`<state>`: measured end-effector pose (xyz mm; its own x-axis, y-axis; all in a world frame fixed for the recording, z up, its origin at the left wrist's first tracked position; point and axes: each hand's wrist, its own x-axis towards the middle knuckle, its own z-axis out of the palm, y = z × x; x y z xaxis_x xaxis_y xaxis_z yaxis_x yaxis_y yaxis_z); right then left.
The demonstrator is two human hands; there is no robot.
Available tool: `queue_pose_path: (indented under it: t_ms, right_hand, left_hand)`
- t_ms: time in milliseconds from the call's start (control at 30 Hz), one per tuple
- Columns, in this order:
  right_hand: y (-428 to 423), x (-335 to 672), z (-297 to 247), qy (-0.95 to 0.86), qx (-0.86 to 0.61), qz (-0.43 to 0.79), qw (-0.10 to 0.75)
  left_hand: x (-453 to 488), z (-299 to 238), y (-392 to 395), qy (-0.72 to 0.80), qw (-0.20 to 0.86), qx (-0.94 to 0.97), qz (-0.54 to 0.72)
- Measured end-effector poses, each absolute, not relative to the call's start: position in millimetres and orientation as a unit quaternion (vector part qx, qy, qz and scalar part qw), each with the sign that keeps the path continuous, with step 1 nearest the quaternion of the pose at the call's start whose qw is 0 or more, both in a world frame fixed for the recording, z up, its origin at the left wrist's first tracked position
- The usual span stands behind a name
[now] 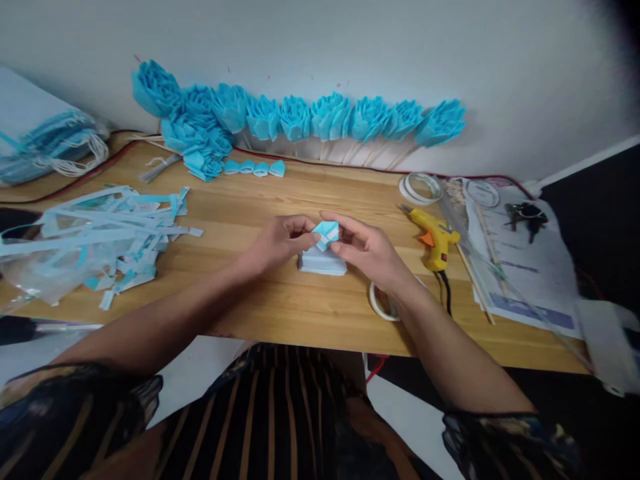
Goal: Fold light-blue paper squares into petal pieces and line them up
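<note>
Evidently, a small folded blue-and-white piece (327,233) is pinched by the fingertips of both the left hand (284,241) and the right hand (367,250), just above a stack of pale sheets (323,265). The fold could be sprung open or skewed if either pinch were slackened, and a stray crease could be caused by too hard a press. The stack below both hands could be nudged askew by a low finger. A pale tape ring (375,303), under the right wrist, could be shoved along the counter (295,317) by the forearm.

The piece is crisp-edged and angular; whether paper or cloth is used cannot be told. Right of the right hand, a hard yellow glue gun (434,235) is laid on smooth, grained wood. Left of the left hand, flat strips (125,212) are heaped in a tangle. Farthest off, beyond both hands, four folded pieces (261,169) are lined up before ruffled, many-layered blue flowers (330,117).
</note>
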<state>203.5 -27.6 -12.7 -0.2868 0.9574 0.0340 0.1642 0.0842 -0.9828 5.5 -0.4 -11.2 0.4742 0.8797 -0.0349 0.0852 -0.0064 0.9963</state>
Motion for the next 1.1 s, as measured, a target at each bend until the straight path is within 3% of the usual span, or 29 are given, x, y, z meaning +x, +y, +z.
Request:
queue_pose_path:
  t_ms: [233, 467, 1100]
  right_hand:
    - [-24.7, 203.6, -13.3, -0.594, -0.497, 0.446, 0.448]
    - [-24.1, 204.1, -15.7, -0.568, -0.490, 0.467, 0.468]
    - [-25.6, 204.8, -18.9, -0.603, -0.481, 0.447, 0.453]
  left_hand:
    - [6.5, -13.1, -1.8, 0.370, 0.609, 0.620, 0.328]
    - [5.0, -12.4, 3.0, 0.388, 0.591, 0.612, 0.355]
    - [7.6, -10.6, -4.4, 0.395, 0.610, 0.609, 0.319]
